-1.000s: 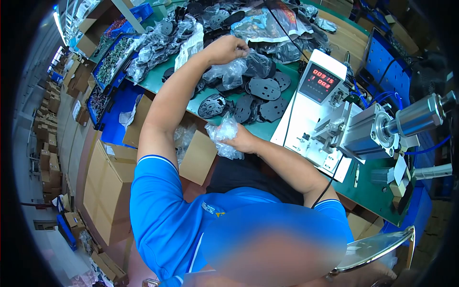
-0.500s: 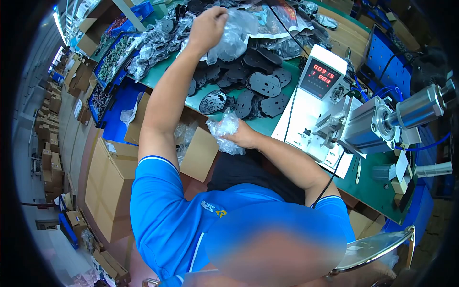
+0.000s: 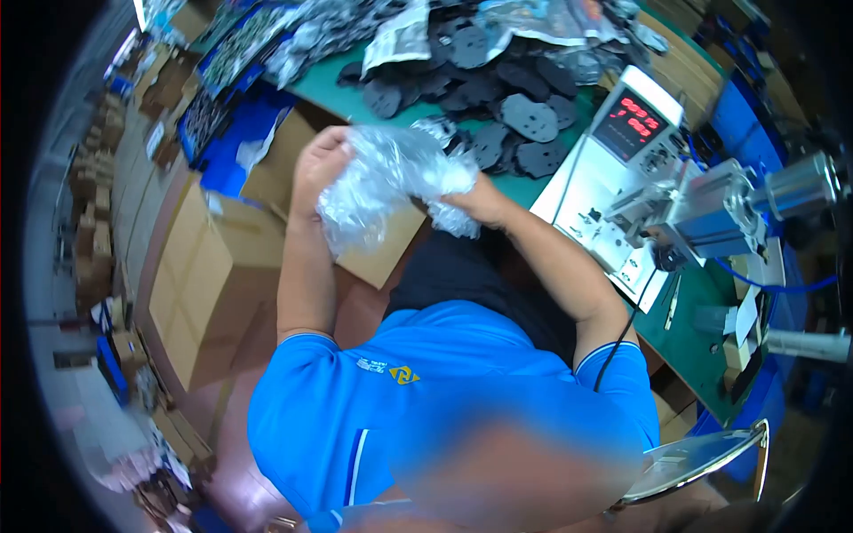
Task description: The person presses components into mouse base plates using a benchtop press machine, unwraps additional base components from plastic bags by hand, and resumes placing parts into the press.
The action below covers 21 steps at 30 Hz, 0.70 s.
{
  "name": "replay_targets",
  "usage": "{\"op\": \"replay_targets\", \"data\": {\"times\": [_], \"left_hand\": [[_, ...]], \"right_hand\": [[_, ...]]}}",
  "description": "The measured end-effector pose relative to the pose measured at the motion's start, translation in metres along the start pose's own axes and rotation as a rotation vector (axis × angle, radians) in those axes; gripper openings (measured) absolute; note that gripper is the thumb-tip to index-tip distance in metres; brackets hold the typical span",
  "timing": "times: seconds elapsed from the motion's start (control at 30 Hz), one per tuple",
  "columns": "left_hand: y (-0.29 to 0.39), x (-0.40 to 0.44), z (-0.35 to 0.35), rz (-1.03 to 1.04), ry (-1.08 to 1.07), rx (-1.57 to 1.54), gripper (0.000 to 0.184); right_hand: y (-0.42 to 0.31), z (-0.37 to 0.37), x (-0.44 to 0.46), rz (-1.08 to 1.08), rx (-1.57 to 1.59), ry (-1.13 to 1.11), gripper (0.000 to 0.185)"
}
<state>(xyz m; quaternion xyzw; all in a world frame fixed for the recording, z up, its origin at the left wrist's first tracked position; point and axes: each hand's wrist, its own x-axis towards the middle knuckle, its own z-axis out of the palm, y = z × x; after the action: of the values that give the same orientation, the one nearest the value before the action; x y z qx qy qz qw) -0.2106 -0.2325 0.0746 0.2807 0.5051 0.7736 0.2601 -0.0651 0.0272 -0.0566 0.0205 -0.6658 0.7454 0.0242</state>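
Clear plastic bags point(image 3: 378, 178) stretch in a crumpled bunch between my two hands, in front of my body. My left hand point(image 3: 322, 169) is closed on their left side. At the other end, my right hand point(image 3: 480, 202) grips the crumpled plastic, its fingers partly hidden. Just beyond my hands, dark flat plates with holes point(image 3: 530, 118) lie in a loose pile on the green table point(image 3: 569, 164).
A white machine with a red digital display point(image 3: 633, 120) and a metal cylinder point(image 3: 724, 209) stands at the right. Bagged parts point(image 3: 329, 35) are heaped at the back. Cardboard boxes point(image 3: 213, 284) and a blue bin point(image 3: 227, 169) are at the left.
My left hand has come back from the heap towards my body, bringing the clear plastic to my right hand. The view has shifted, and the box flap is now partly covered by plastic.
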Motion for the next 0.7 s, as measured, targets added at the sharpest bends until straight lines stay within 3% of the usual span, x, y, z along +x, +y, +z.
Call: {"op": "replay_targets", "data": {"times": [0.07,0.13,0.2,0.3,0.4,0.47,0.53,0.6,0.7], "left_hand": [[-0.038,-0.035,-0.020,-0.172,-0.055,-0.018,0.022],[-0.069,-0.069,-0.001,-0.331,-0.050,-0.033,0.022],[-0.106,-0.086,0.008,-0.403,-0.047,-0.059,0.021],[-0.141,-0.089,0.026,-0.417,0.090,-0.239,0.020],[-0.150,-0.079,0.045,-0.326,0.186,-0.370,0.019],[-0.151,-0.078,0.060,-0.268,0.213,-0.333,0.019],[-0.156,-0.075,0.071,-0.158,0.188,-0.166,0.018],[-0.154,-0.075,0.082,-0.167,0.153,-0.182,0.017],[-0.163,-0.075,0.087,-0.179,0.134,0.096,0.016]], "right_hand": [[0.020,-0.008,0.005,-0.010,0.097,-0.076,0.045],[0.008,-0.002,0.003,0.023,-0.098,-0.092,0.039],[-0.028,0.014,-0.004,0.040,-0.316,-0.169,0.021],[-0.007,0.017,-0.013,0.059,-0.228,-0.200,0.018],[-0.005,0.029,-0.040,0.159,-0.271,0.028,0.025],[-0.008,0.049,-0.064,0.206,0.204,0.231,0.035],[-0.010,0.056,-0.082,0.244,0.335,0.293,0.041],[-0.007,0.058,-0.099,0.241,0.745,0.238,0.042],[-0.009,0.068,-0.122,0.230,0.839,0.309,0.053]]}}
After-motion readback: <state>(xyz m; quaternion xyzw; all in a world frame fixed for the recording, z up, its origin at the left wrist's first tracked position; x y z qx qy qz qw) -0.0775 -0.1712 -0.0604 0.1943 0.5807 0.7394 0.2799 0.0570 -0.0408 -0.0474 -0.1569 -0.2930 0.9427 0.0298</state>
